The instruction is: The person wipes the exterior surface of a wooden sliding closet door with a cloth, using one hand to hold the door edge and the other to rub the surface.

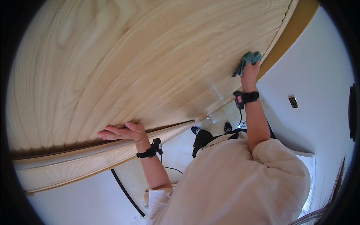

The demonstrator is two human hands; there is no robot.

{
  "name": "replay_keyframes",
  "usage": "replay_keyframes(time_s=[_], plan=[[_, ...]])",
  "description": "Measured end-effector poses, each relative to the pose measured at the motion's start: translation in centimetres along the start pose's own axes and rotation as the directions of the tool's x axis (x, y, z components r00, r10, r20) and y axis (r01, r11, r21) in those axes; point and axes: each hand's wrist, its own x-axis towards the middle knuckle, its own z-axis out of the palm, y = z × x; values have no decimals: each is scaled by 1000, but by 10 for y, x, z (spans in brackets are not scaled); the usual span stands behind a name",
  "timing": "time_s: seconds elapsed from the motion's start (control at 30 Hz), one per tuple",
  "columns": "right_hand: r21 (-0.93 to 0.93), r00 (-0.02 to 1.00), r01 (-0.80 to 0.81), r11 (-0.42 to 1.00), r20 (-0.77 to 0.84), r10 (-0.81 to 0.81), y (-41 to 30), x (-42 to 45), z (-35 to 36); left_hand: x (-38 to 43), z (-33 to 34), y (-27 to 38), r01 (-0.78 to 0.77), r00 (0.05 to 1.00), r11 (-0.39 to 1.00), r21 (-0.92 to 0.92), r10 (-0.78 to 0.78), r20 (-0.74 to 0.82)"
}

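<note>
A large light wood-grain panel (146, 67), which looks like a door, fills the upper part of the view. My right hand (250, 72) grips a bunched teal cloth (247, 60) and presses it to the panel near its right-hand edge. Part of the cloth is hidden behind the fingers. At the lower left, my left hand (126, 131) lies by the panel's lower-left border with the fingers stretched out and nothing in it. Whether its palm touches the wood cannot be told.
A pale wooden frame strip (92, 154) runs below my left hand. On the right, a yellowish-brown trim (287, 36) borders a white wall (312, 64) with a dark switch plate (293, 101). Cabled black devices (239, 99) are strapped to both wrists. Light floor tiles (216, 116) show around my shoes.
</note>
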Motion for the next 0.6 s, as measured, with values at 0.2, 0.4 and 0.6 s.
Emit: replay_keyframes(time_s=[0.2, 0.4, 0.6], plan=[[-183, 999, -29, 983, -24, 25, 22, -18, -5, 2, 2, 2, -2, 1000, 1000, -12, 2, -25], [-236, 980, 103, 966, 193, -57, 69, -95, -4, 1, 3, 0, 10, 1000, 1000, -26, -10, -5], [-214, 999, 27, 976, 26, -22, 54, -75, 4, 3, 1, 0, -16, 1000, 999, -42, 15, -20]])
